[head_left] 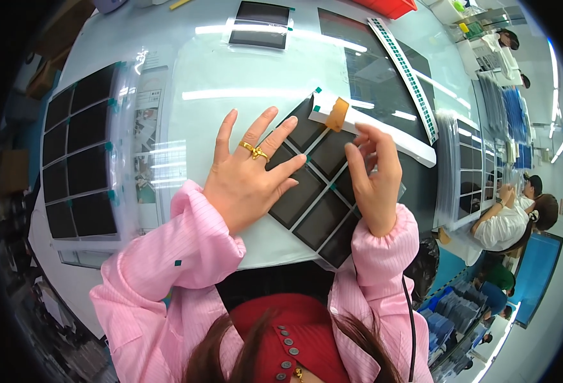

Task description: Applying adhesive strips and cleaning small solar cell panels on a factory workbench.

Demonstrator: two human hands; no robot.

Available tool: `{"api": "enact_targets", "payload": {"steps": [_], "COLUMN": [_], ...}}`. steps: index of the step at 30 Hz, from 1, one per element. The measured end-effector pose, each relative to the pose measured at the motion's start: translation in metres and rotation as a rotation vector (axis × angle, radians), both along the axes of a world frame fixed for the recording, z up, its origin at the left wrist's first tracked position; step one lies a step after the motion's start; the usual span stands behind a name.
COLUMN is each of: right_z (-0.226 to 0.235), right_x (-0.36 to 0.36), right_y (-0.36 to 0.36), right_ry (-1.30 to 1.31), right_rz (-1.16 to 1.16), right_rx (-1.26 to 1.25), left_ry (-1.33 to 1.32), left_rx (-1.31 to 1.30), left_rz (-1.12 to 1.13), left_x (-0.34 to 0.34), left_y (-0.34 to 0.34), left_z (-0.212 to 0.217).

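Note:
Across a sheet of dark rectangular panels with pale dividing strips [320, 216], my left hand [246, 172] lies with its fingers spread, a gold ring on one of them. The sheet is turned at an angle near the front edge of the table. Over its right side is my right hand [380, 175], fingers bent and thumb apart, with nothing visible in it. Just beyond those fingertips, a small amber flat piece [337, 115] rests on a long white bar [396, 137]. Small green tabs [317, 108] stick to the bar's left end and to the sheet.
Stacked dark-panel sheets [80, 153] lie at left, and another stack [466, 169] at right. A white strip with green squares [404, 76] crosses a dark sheet. Farther back are a smaller panel sheet [259, 25] and a red bin [387, 6]. Other people sit at right.

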State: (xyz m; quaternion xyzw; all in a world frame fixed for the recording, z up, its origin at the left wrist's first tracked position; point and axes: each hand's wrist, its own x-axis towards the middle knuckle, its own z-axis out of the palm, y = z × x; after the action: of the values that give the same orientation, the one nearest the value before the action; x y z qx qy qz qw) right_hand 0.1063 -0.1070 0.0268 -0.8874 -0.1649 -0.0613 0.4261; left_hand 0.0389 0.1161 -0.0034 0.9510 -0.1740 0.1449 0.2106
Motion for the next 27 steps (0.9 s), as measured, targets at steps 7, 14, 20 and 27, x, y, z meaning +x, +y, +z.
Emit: {"api": "enact_targets", "payload": {"steps": [7, 14, 20, 27], "right_z": [-0.007, -0.003, -0.012, 0.002], "right_x": [0.042, 0.042, 0.011, -0.006], "right_y": [0.004, 0.009, -0.007, 0.009], "right_ry": [-0.323, -0.352, -0.253, 0.078], "right_rz": [0.147, 0.157, 0.119, 0.122], "right_rx": [-0.347, -0.360, -0.358, -0.249], "left_ry": [-0.005, -0.089, -0.130, -0.169], "left_rx": [-0.075, -0.099, -0.172, -0.154], "left_rz": [-0.119, -0.103, 0.017, -0.029], "left_x": [-0.001, 0.004, 0.007, 0.009], "left_y": [0.011, 0.029, 0.040, 0.040], "left_z": [0.005, 0.008, -0.006, -0.009]}}
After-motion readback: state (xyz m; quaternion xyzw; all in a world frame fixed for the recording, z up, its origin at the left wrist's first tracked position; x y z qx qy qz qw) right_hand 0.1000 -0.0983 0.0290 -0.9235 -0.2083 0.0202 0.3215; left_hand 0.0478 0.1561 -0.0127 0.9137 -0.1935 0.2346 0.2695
